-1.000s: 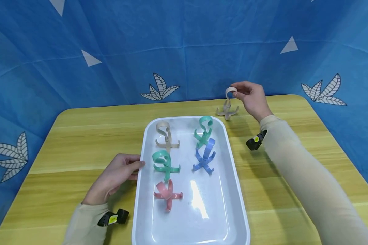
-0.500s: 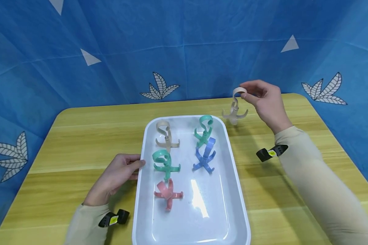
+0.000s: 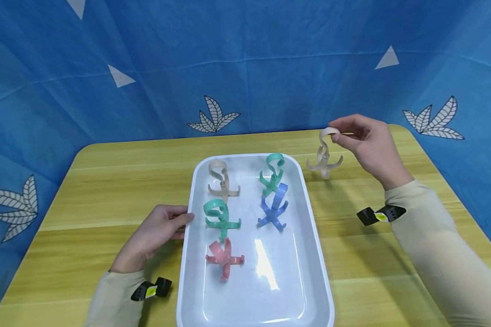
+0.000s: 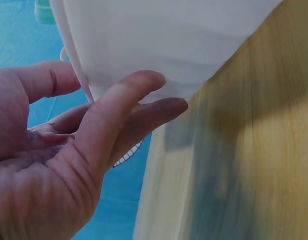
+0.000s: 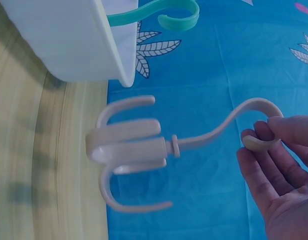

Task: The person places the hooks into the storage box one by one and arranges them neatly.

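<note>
My right hand [image 3: 372,147] pinches the curled top of a beige four-claw hanging hook [image 3: 325,159] between thumb and fingers. Its claws hang downward, just off the tray's back right corner. In the right wrist view the hook [image 5: 139,151] shows side-on, claws turned away from the hand. My left hand [image 3: 155,234] grips the left rim of a white tray [image 3: 249,299], thumb over the edge and fingers against the outer wall. Inside the tray stand another beige hook [image 3: 224,187], two green hooks [image 3: 222,225], a blue hook [image 3: 274,213] and a pink hook [image 3: 225,260].
The tray stands on a wood-grain table [image 3: 131,177], its long sides running away from me. Behind the table hangs a blue cloth [image 3: 163,41] with leaf and triangle prints. Each wrist carries a black strap with a small camera [image 3: 368,216].
My right hand has moved rightward and nearer to me, carrying the beige hook from the table's back edge. My left hand and the tray keep their places.
</note>
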Demonstrator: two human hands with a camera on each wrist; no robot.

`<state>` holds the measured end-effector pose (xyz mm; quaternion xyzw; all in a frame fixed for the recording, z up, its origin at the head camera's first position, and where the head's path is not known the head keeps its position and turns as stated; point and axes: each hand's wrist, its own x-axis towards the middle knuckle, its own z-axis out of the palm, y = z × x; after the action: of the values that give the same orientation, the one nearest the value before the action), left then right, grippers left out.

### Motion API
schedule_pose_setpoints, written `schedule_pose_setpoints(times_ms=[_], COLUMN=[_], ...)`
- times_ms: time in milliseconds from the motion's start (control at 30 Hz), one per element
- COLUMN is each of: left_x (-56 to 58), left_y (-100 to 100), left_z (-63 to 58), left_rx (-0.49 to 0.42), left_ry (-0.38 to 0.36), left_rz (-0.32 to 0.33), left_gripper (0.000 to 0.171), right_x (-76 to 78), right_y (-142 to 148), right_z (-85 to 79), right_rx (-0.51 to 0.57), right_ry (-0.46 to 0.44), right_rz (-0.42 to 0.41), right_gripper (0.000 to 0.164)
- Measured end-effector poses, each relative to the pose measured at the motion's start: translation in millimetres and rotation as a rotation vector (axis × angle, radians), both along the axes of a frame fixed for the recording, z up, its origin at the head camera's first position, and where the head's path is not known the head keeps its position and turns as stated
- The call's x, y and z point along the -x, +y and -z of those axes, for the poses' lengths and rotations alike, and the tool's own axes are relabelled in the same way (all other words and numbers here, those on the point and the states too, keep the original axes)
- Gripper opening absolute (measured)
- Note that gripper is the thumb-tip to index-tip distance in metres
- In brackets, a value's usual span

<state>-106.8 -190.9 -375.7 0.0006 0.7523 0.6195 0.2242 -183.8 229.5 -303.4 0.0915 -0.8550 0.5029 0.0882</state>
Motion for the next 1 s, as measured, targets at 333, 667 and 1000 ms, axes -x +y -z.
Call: schedule_pose_setpoints(times_ms=[333, 667, 1000], left_x=[0.8, 2.3, 2.3], left_y=[-1, -2, -3], left_z=[1.0, 1.0, 1.1], left_rx=[0.01, -0.004, -0.003], left_ry=[-0.014, -0.009, -0.008], left_rz=[0.002, 0.015, 0.016], left_gripper=[0.037, 0.038, 0.038], right_x=[-5.9, -20.2, -37.3], right_y=[8, 20, 23], right_z=[1.0, -1.9, -4.3], right_rx=[-0.011, -0.179, -0.198], right_ry=[-0.029, 0.018, 0.001], right_rz=[-0.008, 0.005, -0.026], right_gripper=[0.028, 0.023, 0.023])
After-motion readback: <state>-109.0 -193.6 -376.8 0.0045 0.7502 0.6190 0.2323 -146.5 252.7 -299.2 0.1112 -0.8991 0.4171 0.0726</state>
